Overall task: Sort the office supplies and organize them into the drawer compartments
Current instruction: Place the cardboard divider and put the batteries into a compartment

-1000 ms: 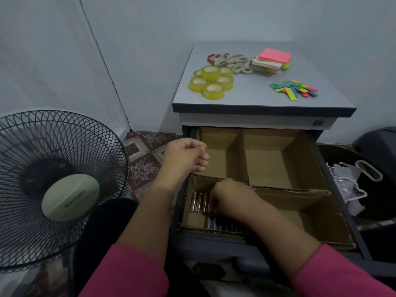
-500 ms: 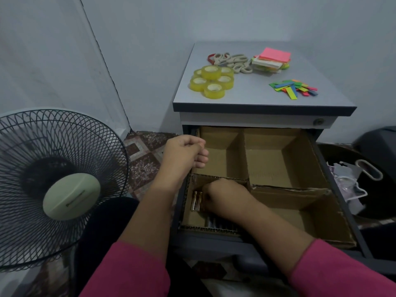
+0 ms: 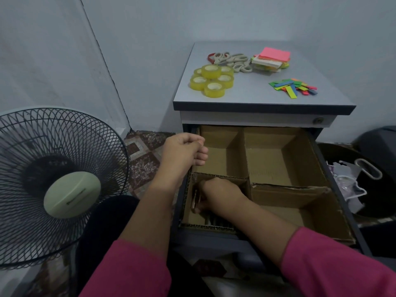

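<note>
Pale blue walls stand behind a small grey cabinet in the middle of the frame, with a black fan at the lower left. Its drawer is open and has four cardboard boxes. Only the lower-left box holds anything: small batteries. The right hand reaches in there, fingers curled around one battery. The left hand floats above, fingers curled shut; whether it holds anything, one cannot tell. Still on top wait tape rolls, scissors, sticky notes and coloured strips. Most sorting looks undone.
</note>
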Tool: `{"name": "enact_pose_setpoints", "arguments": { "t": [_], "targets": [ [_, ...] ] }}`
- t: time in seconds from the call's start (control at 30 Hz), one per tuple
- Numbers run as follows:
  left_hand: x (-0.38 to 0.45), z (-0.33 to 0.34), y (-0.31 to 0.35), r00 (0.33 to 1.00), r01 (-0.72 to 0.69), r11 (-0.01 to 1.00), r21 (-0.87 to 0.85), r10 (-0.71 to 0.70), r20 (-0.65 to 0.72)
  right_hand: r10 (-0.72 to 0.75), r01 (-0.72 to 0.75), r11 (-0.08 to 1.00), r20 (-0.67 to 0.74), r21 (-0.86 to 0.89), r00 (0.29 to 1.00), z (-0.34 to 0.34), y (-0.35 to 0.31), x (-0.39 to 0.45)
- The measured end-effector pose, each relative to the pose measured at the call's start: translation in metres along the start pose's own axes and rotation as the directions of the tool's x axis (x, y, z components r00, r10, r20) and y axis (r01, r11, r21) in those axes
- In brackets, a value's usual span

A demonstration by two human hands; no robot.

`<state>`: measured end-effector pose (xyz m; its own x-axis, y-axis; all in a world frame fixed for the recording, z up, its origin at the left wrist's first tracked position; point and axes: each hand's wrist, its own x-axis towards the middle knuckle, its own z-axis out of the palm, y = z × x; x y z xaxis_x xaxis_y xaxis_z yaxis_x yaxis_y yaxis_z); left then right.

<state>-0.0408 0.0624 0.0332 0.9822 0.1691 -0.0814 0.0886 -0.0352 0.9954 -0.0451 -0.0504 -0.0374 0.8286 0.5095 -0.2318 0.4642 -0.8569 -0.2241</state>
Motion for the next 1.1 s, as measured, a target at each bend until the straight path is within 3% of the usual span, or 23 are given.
{"name": "enact_pose_setpoints", "arguments": {
  "t": [0.2,0.3,0.43,0.63,0.73,0.8,0.87,0.93,1.0,1.1],
  "targets": [
    [-0.002,0.001,0.001,1.000,0.003,1.000,0.012,-0.003,0.003,0.030,-0.032,0.999,0.050,0.028,0.998,-0.004,0.000,-0.002],
    [-0.002,-0.001,0.002,1.000,0.007,1.000,0.004,-0.007,-0.007,0.112,-0.112,0.994,-0.009,0.018,0.994,-0.014,0.007,-0.010],
    [-0.002,-0.004,0.004,1.000,0.012,1.000,0.007,-0.012,0.009,0.211,-0.205,0.950,0.000,0.237,0.977,-0.050,0.027,-0.030],
    [0.000,0.000,0.002,0.977,0.062,0.991,0.119,-0.084,0.197,0.287,-0.176,0.881,-0.199,0.440,0.937,-0.073,0.065,-0.056],
    [-0.003,0.001,0.000,0.886,0.119,0.965,0.232,-0.209,0.414,0.322,-0.175,0.805,-0.170,0.567,0.931,-0.057,0.075,-0.057],
    [-0.008,0.010,-0.006,0.801,0.074,0.900,0.429,-0.310,0.512,0.341,-0.161,0.736,-0.154,0.658,0.927,-0.050,0.076,-0.058],
    [-0.013,0.023,-0.015,0.754,-0.033,0.780,0.625,-0.391,0.527,0.343,-0.147,0.726,-0.169,0.672,0.924,-0.048,0.077,-0.057],
    [-0.016,0.036,-0.026,0.771,-0.215,0.553,0.805,-0.410,0.487,0.337,-0.134,0.730,-0.183,0.670,0.924,-0.047,0.078,-0.056],
    [-0.015,0.047,-0.036,0.810,-0.396,0.330,0.857,-0.314,0.496,0.338,-0.128,0.724,-0.188,0.678,0.922,-0.046,0.079,-0.055],
    [-0.008,0.060,-0.049,0.771,-0.407,0.219,0.887,-0.438,0.462,0.338,-0.121,0.722,-0.195,0.681,0.921,-0.045,0.079,-0.054]
  ]
}}
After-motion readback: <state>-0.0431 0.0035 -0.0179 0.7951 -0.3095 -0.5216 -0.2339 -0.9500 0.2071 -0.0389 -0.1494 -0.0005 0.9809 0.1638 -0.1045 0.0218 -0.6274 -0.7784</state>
